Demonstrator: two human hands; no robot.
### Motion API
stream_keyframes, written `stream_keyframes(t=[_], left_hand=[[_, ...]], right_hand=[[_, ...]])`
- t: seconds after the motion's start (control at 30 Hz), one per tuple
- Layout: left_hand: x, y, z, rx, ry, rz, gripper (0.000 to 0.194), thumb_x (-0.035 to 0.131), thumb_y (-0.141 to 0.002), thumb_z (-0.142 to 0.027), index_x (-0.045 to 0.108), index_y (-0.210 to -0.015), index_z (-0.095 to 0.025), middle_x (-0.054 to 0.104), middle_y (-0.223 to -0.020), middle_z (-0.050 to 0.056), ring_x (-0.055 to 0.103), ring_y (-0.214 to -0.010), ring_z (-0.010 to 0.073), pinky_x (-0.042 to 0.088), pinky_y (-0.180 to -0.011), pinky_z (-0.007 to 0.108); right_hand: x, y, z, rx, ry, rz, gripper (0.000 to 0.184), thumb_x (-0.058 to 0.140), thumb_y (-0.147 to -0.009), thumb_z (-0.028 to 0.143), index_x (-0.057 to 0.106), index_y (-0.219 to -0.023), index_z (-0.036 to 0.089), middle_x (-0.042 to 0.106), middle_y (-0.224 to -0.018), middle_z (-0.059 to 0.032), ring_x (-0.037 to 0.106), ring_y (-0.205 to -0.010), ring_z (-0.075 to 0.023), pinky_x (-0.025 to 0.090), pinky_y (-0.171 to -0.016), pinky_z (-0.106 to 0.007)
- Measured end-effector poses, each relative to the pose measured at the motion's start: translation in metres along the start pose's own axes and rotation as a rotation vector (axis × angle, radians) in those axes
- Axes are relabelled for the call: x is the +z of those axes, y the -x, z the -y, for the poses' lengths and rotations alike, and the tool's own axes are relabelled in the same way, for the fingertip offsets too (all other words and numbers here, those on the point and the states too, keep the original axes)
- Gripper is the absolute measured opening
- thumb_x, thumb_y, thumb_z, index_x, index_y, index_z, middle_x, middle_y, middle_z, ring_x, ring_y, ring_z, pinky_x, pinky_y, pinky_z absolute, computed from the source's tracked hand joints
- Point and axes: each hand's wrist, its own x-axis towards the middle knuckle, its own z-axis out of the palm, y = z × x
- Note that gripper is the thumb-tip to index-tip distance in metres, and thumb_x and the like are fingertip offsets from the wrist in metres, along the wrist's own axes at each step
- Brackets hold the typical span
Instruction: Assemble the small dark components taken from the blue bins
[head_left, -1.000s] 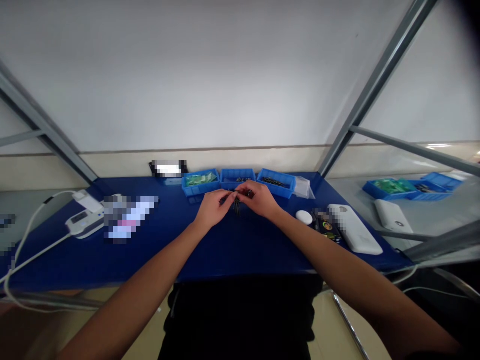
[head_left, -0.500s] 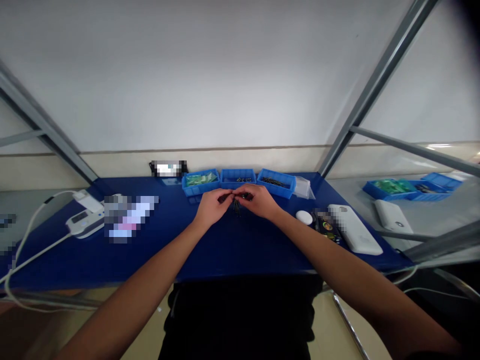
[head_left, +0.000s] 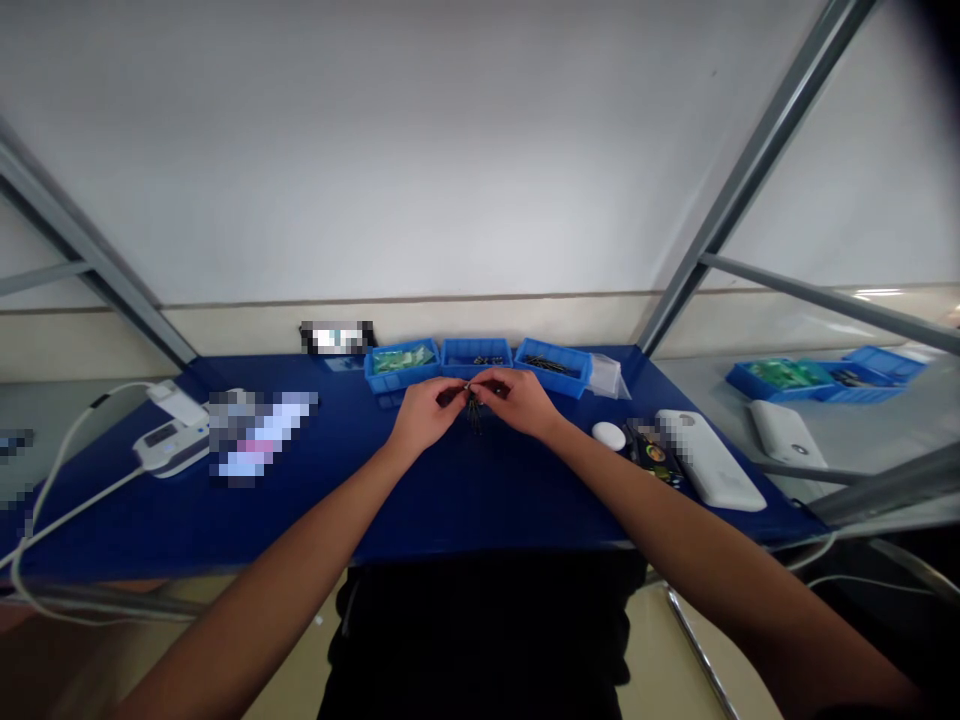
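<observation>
My left hand [head_left: 421,415] and my right hand [head_left: 523,402] meet at their fingertips over the table, in front of the blue bins. Both are closed in a pinch around something small, partly shiny, that I cannot make out. Just below the fingertips shows a small cluster of thin dark metal pieces [head_left: 474,418]; whether it hangs from the fingers or lies on the tabletop I cannot tell. Behind my hands stand a left bin [head_left: 403,379] with green-and-white packets, a middle bin [head_left: 455,346] with a few small metal parts, and a right bin [head_left: 564,382] with thin dark pieces.
On the blue table [head_left: 480,505], a power strip [head_left: 174,448] with cables lies left. To the right are clear plastic bags [head_left: 606,376], a round white case [head_left: 608,436], a dark packet [head_left: 651,452] and a white power bank [head_left: 711,460]. Metal frame posts [head_left: 739,200] rise at both sides.
The fingers of my right hand have shifted slightly at the pinch, and a shiny bit now shows between the fingertips. Both arms and the bins stay in place.
</observation>
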Motion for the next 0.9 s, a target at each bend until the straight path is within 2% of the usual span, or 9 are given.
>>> stream_keyframes(t=[0.33,0.53,0.77,0.9], left_hand=[[-0.0004,-0.0006,-0.002,0.108,-0.105,0.036,0.027,0.066,-0.093,-0.018,0.08,-0.115,-0.025,0.08,-0.104,0.005,0.075,-0.091,0.0207,0.058,-0.084,0.035],[-0.0011,-0.0004,-0.0015,0.098,-0.058,0.046,0.025,0.065,-0.094,-0.017,0.081,-0.111,-0.026,0.08,-0.105,0.004,0.075,-0.091,0.02,0.059,-0.083,0.034],[-0.0004,-0.0005,0.0005,0.03,-0.036,0.017,0.018,0.067,-0.093,-0.023,0.079,-0.107,-0.025,0.081,-0.102,0.003,0.076,-0.089,0.0202,0.06,-0.083,0.034],[-0.001,0.0001,-0.0008,-0.009,-0.014,-0.007,0.015,0.069,-0.094,-0.03,0.079,-0.103,-0.025,0.081,-0.098,0.003,0.076,-0.085,0.0203,0.06,-0.078,0.032]], right_hand=[[0.0009,-0.0017,-0.0015,0.052,0.005,-0.006,0.009,0.072,-0.09,0.029,0.075,-0.089,0.021,0.077,-0.085,-0.0009,0.068,-0.072,-0.0138,0.053,-0.072,-0.026],[0.003,-0.0005,-0.0041,0.066,-0.037,0.038,0.004,0.072,-0.086,0.023,0.072,-0.09,0.022,0.075,-0.084,0.0004,0.069,-0.074,-0.0142,0.053,-0.071,-0.026],[0.006,0.0006,-0.0072,0.042,-0.049,0.041,0.021,0.068,-0.087,0.02,0.072,-0.107,0.023,0.075,-0.091,-0.0005,0.071,-0.08,-0.0149,0.056,-0.074,-0.027],[0.0032,-0.0001,-0.0046,-0.017,0.007,0.052,0.021,0.066,-0.089,0.02,0.076,-0.106,0.024,0.075,-0.095,-0.0026,0.069,-0.079,-0.0146,0.055,-0.074,-0.027]])
